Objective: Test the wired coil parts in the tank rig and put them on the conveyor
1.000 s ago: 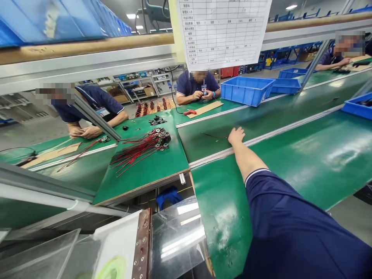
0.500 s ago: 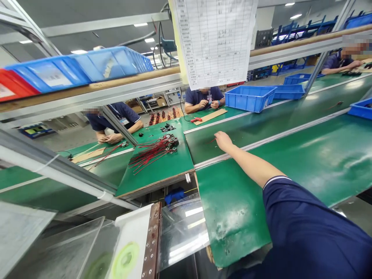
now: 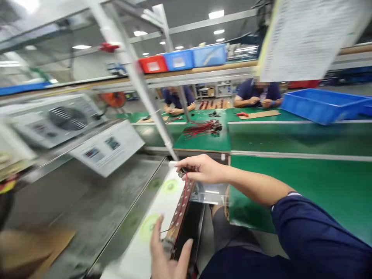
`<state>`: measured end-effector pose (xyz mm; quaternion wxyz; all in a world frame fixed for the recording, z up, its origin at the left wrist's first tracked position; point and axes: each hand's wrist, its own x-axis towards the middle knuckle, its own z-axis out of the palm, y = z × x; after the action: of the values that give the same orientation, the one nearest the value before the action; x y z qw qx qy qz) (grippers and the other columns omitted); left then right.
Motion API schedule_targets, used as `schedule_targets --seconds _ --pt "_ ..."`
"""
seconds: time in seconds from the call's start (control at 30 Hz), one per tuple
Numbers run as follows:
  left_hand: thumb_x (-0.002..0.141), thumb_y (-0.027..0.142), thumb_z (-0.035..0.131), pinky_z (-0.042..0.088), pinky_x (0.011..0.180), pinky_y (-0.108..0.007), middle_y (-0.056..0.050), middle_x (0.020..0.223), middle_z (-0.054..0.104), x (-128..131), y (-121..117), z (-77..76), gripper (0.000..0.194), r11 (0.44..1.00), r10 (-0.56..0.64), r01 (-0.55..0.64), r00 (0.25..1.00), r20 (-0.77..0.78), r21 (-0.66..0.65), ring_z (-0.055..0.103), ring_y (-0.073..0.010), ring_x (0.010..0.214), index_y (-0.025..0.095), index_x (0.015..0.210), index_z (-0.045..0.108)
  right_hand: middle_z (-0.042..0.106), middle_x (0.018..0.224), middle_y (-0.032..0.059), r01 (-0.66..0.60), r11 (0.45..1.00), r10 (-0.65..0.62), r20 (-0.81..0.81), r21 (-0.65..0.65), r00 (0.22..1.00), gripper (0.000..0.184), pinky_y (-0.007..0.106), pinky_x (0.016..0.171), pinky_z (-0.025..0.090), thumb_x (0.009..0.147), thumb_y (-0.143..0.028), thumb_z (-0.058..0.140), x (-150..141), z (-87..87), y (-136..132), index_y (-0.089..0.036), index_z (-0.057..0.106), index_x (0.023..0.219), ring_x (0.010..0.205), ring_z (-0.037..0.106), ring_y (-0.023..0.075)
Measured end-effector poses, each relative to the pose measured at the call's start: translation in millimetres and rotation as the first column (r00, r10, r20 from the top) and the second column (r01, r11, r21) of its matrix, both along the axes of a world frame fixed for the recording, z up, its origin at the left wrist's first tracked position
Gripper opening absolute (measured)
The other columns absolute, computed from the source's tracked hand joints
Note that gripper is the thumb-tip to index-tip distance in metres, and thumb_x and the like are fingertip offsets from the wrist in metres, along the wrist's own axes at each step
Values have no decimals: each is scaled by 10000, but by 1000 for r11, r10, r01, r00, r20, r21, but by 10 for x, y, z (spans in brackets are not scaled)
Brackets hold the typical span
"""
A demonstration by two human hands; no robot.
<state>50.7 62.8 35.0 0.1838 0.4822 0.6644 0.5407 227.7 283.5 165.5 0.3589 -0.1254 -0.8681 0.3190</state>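
Observation:
My right hand [image 3: 203, 169] pinches a small dark round part [image 3: 182, 172] with metal on it, above a white strip. A thin red wire [image 3: 185, 190] hangs from the part down toward a brown rail [image 3: 180, 207] with rows of metal studs. Lower down, my left hand [image 3: 168, 252] is open, thumb and fingers spread, close to the wire's dark lower end. The white strip [image 3: 155, 211] carries pale green-yellow rings [image 3: 170, 186].
A pile of red-wired parts [image 3: 203, 128] lies on the green table [image 3: 217, 145]. Blue bin [image 3: 322, 104] stands on the right. Two co-workers sit across. A slanted post [image 3: 145, 93] and an instruction sheet [image 3: 109, 147] are on the left; a paper sheet [image 3: 302, 38] hangs above.
The view has swung left. My right hand has come back from the far green belt to the white strip, now holding the wired part. My left hand has come into view.

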Motion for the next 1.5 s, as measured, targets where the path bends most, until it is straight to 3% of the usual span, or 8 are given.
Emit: schedule_targets --seconds 0.1,0.17,0.33,0.47,0.7,0.93,1.3,1.5 --pt "862 546 661 468 1000 -412 -126 1016 701 141 -174 23 605 977 -77 138 939 335 -161 644 -282 1043 160 1313 541 717 971 32 -82 995 85 49 -60 995 285 233 812 496 879 -196 677 -677 -338 -88 -164 688 1162 833 653 126" --pt "876 567 638 510 817 -357 -66 746 666 148 -311 -39 499 946 -117 266 812 572 -184 645 -227 778 139 1132 619 722 954 45 -67 996 77 160 -66 984 252 239 808 486 859 -145 677 -1125 -676 -93 -147 706 1109 827 649 135" --pt "849 531 687 461 622 -269 -51 678 635 -10 -736 -284 462 969 6 210 502 865 -129 608 -178 650 124 1063 653 714 1107 131 -109 987 17 605 116 796 276 278 895 474 880 -95 604 -1958 -1533 -156 -98 703 1138 1021 650 204" --pt "845 499 674 426 540 -243 -72 655 631 -250 -938 -325 403 939 14 310 403 915 -151 615 -182 612 108 943 681 712 1082 149 -204 966 28 718 160 696 278 272 827 500 861 -65 591 -2256 -1889 -360 -104 716 1106 991 666 218" --pt "701 494 851 310 415 -165 -16 647 570 -541 -852 -212 464 888 81 362 484 871 -284 448 -57 483 84 874 720 706 1061 187 -273 946 4 833 176 553 234 313 798 554 809 -67 645 -2459 -1941 -588 -63 704 1035 967 691 270" --pt "563 422 960 507 543 -191 -57 753 676 -608 -749 -239 496 928 182 195 506 843 -318 623 -119 617 115 864 713 711 1076 178 -343 928 49 865 146 500 192 360 866 569 853 -87 595 -2522 -2006 -566 -73 712 1005 1005 695 273" --pt "608 506 907 397 410 -176 9 601 586 -576 -693 -279 512 891 213 192 625 751 -412 541 -95 471 113 853 687 719 1057 150 -172 978 -10 851 117 525 183 399 840 578 829 -67 618 -2599 -2048 -620 -121 719 971 1033 692 297" --pt "574 415 941 432 473 -181 -2 613 611 -584 -670 -219 490 892 212 193 620 755 -409 542 -92 518 122 875 688 683 1103 146 -142 984 4 776 109 631 260 362 835 551 836 -57 586 -2340 -1945 -579 -124 688 1064 1042 660 271"
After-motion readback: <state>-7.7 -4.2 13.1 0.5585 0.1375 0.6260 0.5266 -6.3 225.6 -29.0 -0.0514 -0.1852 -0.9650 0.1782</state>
